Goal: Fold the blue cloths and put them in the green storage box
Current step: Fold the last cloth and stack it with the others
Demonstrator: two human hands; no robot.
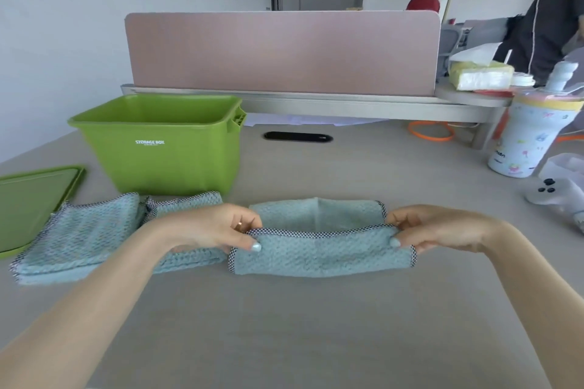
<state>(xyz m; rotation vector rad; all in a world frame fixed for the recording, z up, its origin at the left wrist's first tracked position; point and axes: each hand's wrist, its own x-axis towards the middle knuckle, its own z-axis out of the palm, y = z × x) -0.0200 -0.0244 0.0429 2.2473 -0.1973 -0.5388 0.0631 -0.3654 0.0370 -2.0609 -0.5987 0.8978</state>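
A light blue cloth [319, 254] with a dark checkered hem lies across the middle of the table, partly folded over itself. My left hand [218, 227] pinches its left end at the hem. At the opposite end my right hand [433, 226] pinches the hem as well. The near layer is lifted between the two hands. A pile of other blue cloths [82, 237] lies to the left, partly under my left forearm. Behind that pile stands the green storage box [164, 151], open at the top, its inside not visible.
The box's green lid [28, 202] lies flat at the far left. A patterned cup [524, 142] and a white controller [559, 196] sit at the right. A pink divider [281, 50] bounds the table's back; two people are beyond it.
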